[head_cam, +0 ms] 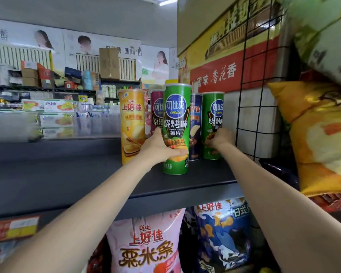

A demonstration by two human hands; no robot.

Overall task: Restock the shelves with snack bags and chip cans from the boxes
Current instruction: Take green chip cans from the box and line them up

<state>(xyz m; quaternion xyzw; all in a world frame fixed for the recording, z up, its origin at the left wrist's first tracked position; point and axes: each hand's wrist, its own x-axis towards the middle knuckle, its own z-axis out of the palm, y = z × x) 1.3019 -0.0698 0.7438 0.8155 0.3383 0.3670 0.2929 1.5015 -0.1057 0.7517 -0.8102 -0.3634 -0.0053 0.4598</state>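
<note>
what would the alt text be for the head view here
A person's left hand grips a front green chip can on a dark shelf while the right hand grips a second green can farther back. Yellow, maroon and blue cans stand beside them; snack bags hang below.

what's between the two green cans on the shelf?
Head view: a dark blue can stands upright between the front green can and the back green can, set slightly behind the front one.

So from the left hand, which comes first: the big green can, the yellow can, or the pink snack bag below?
1. Big green can: held in the left hand's grip.
2. Yellow can: just left, beside the hand.
3. Pink snack bag: farthest, on the shelf beneath.
</note>
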